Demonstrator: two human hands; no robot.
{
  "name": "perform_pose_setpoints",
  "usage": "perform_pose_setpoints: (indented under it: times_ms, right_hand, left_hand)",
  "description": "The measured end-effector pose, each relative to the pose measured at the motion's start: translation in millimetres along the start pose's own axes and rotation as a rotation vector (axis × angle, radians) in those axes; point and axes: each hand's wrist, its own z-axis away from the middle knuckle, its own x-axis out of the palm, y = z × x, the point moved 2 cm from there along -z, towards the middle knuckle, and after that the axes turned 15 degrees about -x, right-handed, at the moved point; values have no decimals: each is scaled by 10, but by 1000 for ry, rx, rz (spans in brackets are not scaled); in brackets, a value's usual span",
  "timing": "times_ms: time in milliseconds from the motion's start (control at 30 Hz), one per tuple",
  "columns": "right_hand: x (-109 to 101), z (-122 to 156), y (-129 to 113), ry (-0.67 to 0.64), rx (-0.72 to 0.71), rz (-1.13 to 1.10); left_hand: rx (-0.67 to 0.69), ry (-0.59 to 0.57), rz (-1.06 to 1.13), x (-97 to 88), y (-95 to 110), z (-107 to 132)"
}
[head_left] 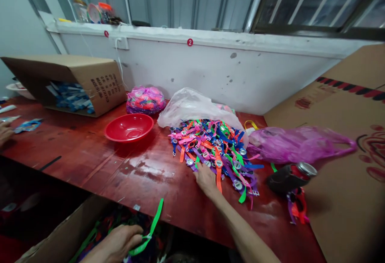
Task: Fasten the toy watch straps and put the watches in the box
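My left hand (122, 239) is closed on a bright green toy wristwatch (155, 219), its strap sticking up past the fingers. This hand is over an open cardboard box (57, 231) below the table edge, with many coloured watches in it. My right hand (207, 179) reaches to the near left side of a heap of toy wristwatches (216, 146) in pink, blue, purple, orange and green. Its fingertips are pinched at a small green strap (197, 162); the rest of that watch is hidden. The heap spills out of a white plastic bag (192, 104).
A red bowl (129, 128) sits on the red table (120, 174), near a purple bag of watches (146, 99). A carton (99, 82) of blue-white pieces lies left. Right are a pink bag (300, 144), a can in a dark sleeve (288, 176) and cardboard (345, 114). Another person's hand (5, 132) shows far left.
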Motion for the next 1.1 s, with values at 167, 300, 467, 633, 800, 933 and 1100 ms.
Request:
perform_pose_setpoints:
  times_ms: [167,300,467,633,800,933,1100]
  right_hand:
    - [214,51,36,-16,73,-103]
    - [222,290,-44,-32,80,-311]
    - [94,698,-268,116,69,-643]
    - [38,999,-280,233,123,-895]
    - [-51,1077,-257,-16,-20,-622]
    - [-252,968,-276,118,50,-421]
    - [-577,776,-427,238,-171,-631]
  left_hand:
    - [-172,231,-193,-114,-59,-69]
    - [71,231,228,18,516,-352]
    - [-23,-197,902,326,1090,-836]
    - [-71,-628,1300,445,1244,-966]
    - [-56,-629,1382,487,1226,-885]
    - [-10,-533,1302,517,1287,-796]
    - [58,-359,1154,443,1390,-639]
